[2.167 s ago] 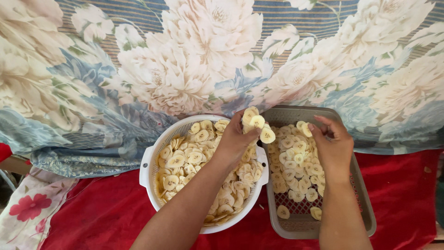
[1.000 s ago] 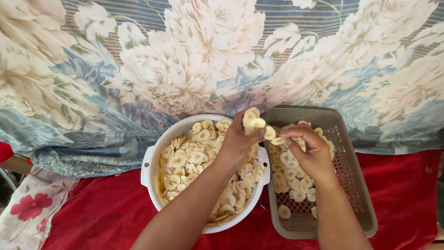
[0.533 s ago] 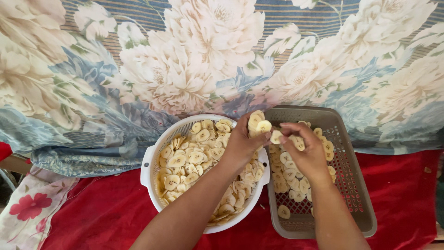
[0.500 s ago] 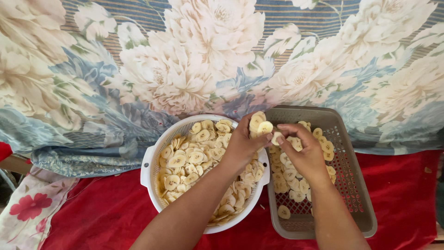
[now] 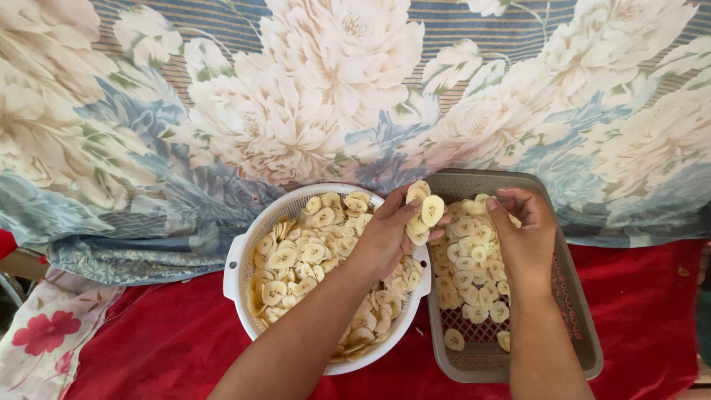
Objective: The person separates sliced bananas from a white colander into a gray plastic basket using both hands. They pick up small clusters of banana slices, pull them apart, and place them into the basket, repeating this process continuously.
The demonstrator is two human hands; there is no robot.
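My left hand (image 5: 389,233) is over the right rim of a round white colander (image 5: 238,255) full of pale banana slices (image 5: 304,255), and it grips a small stack of slices (image 5: 422,211). My right hand (image 5: 522,233) hovers over a grey rectangular mesh tray (image 5: 574,326) at the far end. Its fingers are pinched on a single slice above the slices laid flat in the tray (image 5: 470,255). The tray's near part holds only a few slices (image 5: 454,339).
Colander and tray sit side by side on a red cloth (image 5: 163,348). A large floral sheet (image 5: 296,96) in cream and blue covers everything beyond them. A white cloth with red flowers (image 5: 44,341) lies at the near left.
My right hand has moved from beside the left hand's stack out to the tray's far end. The left hand stays in place with its stack.
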